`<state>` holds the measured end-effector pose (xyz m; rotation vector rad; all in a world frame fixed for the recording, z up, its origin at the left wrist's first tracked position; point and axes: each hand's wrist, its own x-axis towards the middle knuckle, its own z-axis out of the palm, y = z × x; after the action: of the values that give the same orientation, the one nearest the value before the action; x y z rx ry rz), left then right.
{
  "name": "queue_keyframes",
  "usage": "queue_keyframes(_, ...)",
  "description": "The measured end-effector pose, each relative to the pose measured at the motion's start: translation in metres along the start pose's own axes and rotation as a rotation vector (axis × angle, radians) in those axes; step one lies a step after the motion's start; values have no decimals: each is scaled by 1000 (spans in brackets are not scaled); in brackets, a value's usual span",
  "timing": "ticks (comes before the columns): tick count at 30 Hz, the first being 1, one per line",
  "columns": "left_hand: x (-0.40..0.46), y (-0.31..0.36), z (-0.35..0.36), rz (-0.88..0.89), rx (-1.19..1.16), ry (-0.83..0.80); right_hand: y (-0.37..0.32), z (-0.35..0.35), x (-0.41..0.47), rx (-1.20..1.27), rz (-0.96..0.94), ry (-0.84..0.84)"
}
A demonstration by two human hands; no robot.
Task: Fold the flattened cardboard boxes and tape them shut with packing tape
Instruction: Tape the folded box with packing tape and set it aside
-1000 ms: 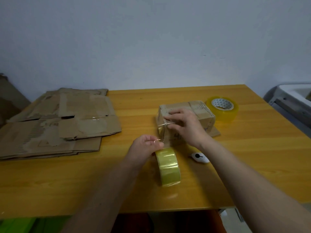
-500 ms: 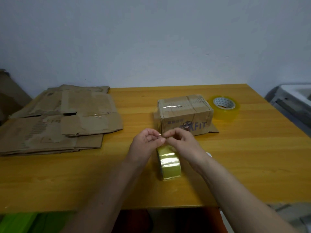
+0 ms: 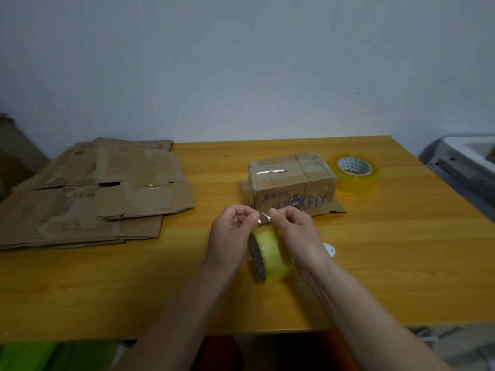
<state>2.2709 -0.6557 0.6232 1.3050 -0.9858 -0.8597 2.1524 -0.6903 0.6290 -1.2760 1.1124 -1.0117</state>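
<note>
A small folded cardboard box (image 3: 292, 180) stands on the wooden table (image 3: 375, 263), with a strip of clear tape across its top. Just in front of it, my left hand (image 3: 231, 234) and my right hand (image 3: 297, 231) pinch the loose end of clear tape between them. The yellowish tape roll (image 3: 270, 254) stands on edge below and between both hands. A stack of flattened cardboard boxes (image 3: 91, 194) lies at the table's left.
A second tape roll (image 3: 355, 174) lies flat behind the box at the right. A small white object (image 3: 330, 249) peeks out beside my right wrist. A grey and white unit (image 3: 466, 167) stands off the table's right edge.
My right hand left the box top and came down to meet my left hand at the tape's loose end. The roll stays between them.
</note>
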Motion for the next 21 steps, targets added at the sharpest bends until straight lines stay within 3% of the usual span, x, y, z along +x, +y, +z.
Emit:
queue_keyframes(8, -9, 1, -6, 209, 188, -44, 0, -3, 3, -89, 26, 28)
queue_keyframes(15, -11, 3, -10, 163, 284, -34, -1, -5, 3, -215, -81, 11)
queue_keyframes(21, -9, 8, -3, 404, 583, 62, -1, -7, 4, -363, -137, 6)
